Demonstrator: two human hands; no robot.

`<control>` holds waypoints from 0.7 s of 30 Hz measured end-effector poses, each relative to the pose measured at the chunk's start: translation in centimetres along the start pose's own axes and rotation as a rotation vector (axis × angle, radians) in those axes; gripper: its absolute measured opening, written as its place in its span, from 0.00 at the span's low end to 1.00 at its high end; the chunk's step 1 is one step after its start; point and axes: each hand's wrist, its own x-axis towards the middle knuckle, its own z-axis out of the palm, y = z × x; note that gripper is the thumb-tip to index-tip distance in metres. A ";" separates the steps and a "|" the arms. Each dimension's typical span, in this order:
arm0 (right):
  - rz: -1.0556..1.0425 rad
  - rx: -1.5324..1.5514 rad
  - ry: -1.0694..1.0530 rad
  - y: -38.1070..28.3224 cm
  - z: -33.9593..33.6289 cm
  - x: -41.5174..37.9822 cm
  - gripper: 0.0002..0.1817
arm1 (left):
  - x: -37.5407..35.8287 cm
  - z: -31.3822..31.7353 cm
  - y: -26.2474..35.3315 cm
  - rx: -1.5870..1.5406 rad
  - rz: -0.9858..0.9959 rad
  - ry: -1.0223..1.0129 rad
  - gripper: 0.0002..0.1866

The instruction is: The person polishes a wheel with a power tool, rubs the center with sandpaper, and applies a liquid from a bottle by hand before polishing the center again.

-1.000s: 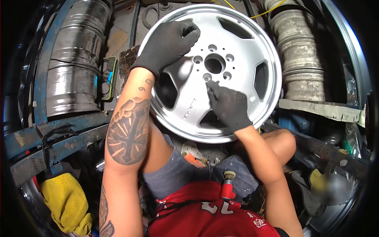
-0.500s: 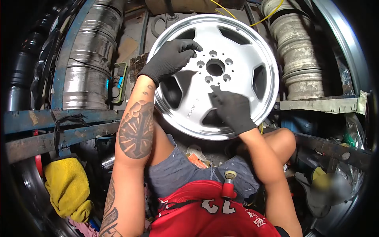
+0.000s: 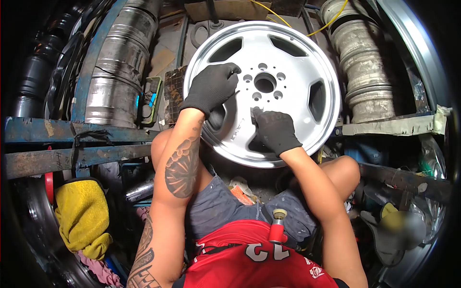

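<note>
A silver alloy wheel rim (image 3: pixel 300 113) lies face up before my knees, with a round centre bore, several bolt holes and dark openings between its spokes. Above its left side is my left hand (image 3: pixel 213 86), gloved in dark grey, its fingers curled closed; whatever they may hold is hidden. My right hand (image 3: pixel 277 130), in a matching glove, is closed on a small grey flat piece (image 3: pixel 256 113), which lies against the rim's face just below the bolt holes. Faint raised lettering (image 3: pixel 236 129) shows on the spoke left of that hand.
Stacked metal wheel barrels (image 3: pixel 117 72) line the left side, and more wheel barrels (image 3: pixel 367 72) the right, behind blue steel frames (image 3: pixel 110 136). A yellow towel (image 3: pixel 82 213) hangs at lower left. A red-and-silver tool (image 3: pixel 277 226) rests against the red shirt. A yellow cable (image 3: pixel 331 21) crosses the back.
My left hand has shifted down and its fingers have curled in more. My right hand has moved slightly left and down over the rim. The whole view has shifted a little.
</note>
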 end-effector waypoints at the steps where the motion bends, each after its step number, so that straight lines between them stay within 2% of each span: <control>1: -0.006 -0.007 -0.053 -0.3 -0.8 0.1 0.12 | 0.2 -0.2 0.1 0.000 0.006 0.022 0.19; 5: 0.053 0.028 -0.056 -0.3 0.0 0.4 0.14 | 0.5 -0.3 0.4 -0.037 0.033 0.035 0.19; 6: -0.020 -0.009 -0.040 -0.2 0.1 0.0 0.14 | 0.7 -0.5 0.5 -0.038 0.036 0.022 0.19; 9: 0.067 0.007 -0.099 0.2 -0.3 0.9 0.14 | 1.0 -1.3 0.6 -0.016 0.046 0.019 0.18; 10: 0.124 0.053 0.017 -0.1 -1.1 0.7 0.12 | 1.0 -1.5 0.6 0.008 0.062 0.019 0.18; 11: 0.079 0.070 -0.024 -0.1 -1.0 0.5 0.13 | 1.0 -1.5 0.5 0.033 0.081 0.019 0.19; 13: -0.004 0.104 -0.080 0.3 -1.3 0.4 0.13 | 1.3 -1.7 0.3 -0.059 0.106 -0.157 0.22; 14: -0.076 0.148 0.030 0.3 -1.7 -0.2 0.16 | 1.2 -1.7 -0.1 -0.135 0.151 -0.265 0.23; 16: 0.032 0.295 0.144 1.0 -3.2 -0.4 0.17 | 0.9 -2.1 -0.1 -0.189 0.172 -0.476 0.27; 17: 0.087 0.371 0.192 1.1 -4.1 -0.7 0.17 | 0.4 -2.2 0.3 -0.226 0.137 -0.495 0.24; 19: 0.261 0.917 0.197 0.6 -7.5 -1.0 0.17 | -0.5 -1.9 1.0 -0.355 0.224 -0.411 0.22; 21: 0.243 1.152 0.137 1.9 -8.0 -0.8 0.18 | -1.0 -2.9 2.8 -0.335 0.215 -0.354 0.22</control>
